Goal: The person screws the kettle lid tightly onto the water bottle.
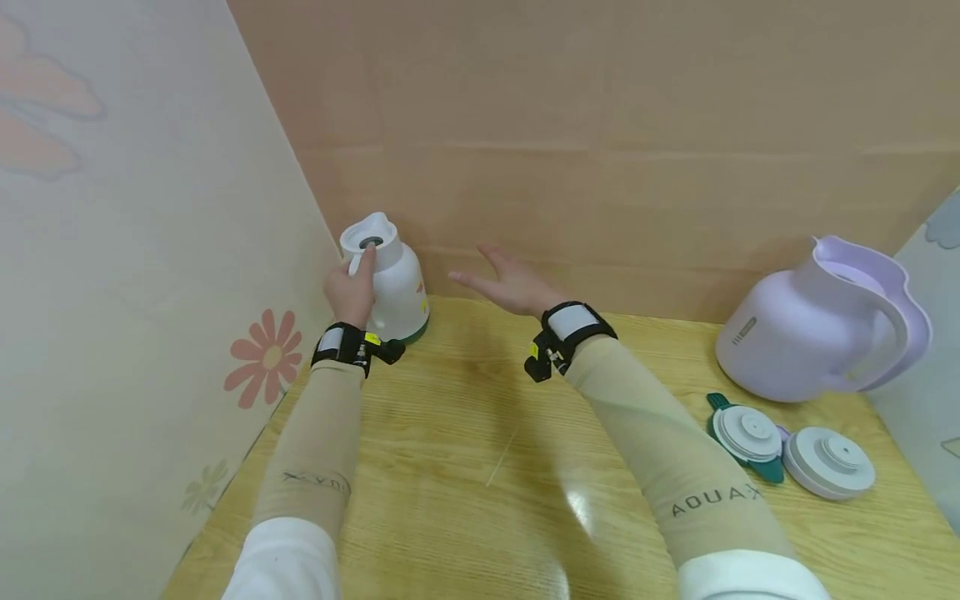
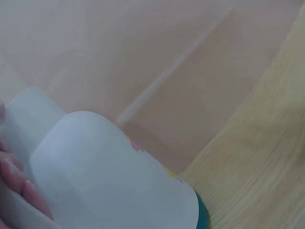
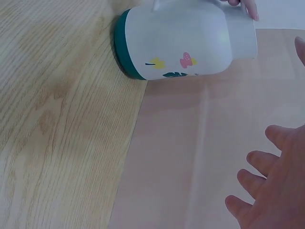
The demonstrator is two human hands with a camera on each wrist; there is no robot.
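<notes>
A small white jug with a dark green base stands in the far left corner of the wooden table. My left hand grips it at its handle side, thumb up near the rim. The left wrist view shows the white jug close up, with fingers curled against it. My right hand hovers open, fingers spread, just right of the jug and not touching it. In the right wrist view the right hand is spread before the back wall, apart from the white jug.
A larger lavender jug without a lid stands at the back right. In front of it lie a white lid with green trim and a white lid with lavender trim. Cardboard walls close the back and left sides.
</notes>
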